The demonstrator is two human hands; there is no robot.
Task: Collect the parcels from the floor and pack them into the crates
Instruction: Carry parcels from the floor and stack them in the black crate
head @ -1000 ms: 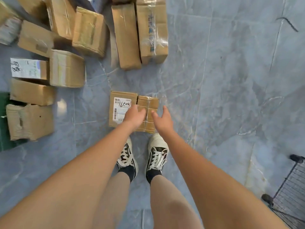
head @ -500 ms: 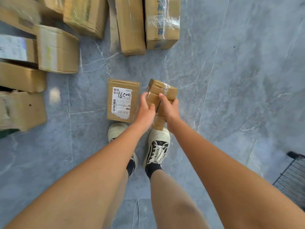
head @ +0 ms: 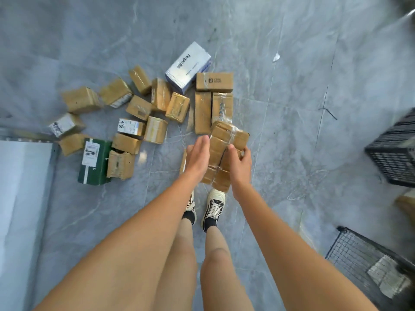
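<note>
R hand (head: 239, 167) curls round the taped cardboard parcel (head: 226, 142), L hand (head: 197, 153) flat-fingered vs its side to steady it, black crate (head: 395, 153) at floor's right edge.

A grey marble-veined tiled floor (head: 292, 108) is stretching out on every side of the grip, and a small white scrap of paper (head: 276, 57) is lying on it well beyond and to the right. A pale white flat panel with a metal edge (head: 20, 198) is lying far off to the left. Black-and-cream laced canvas sneakers (head: 213, 206) are standing just below the grip.
</note>
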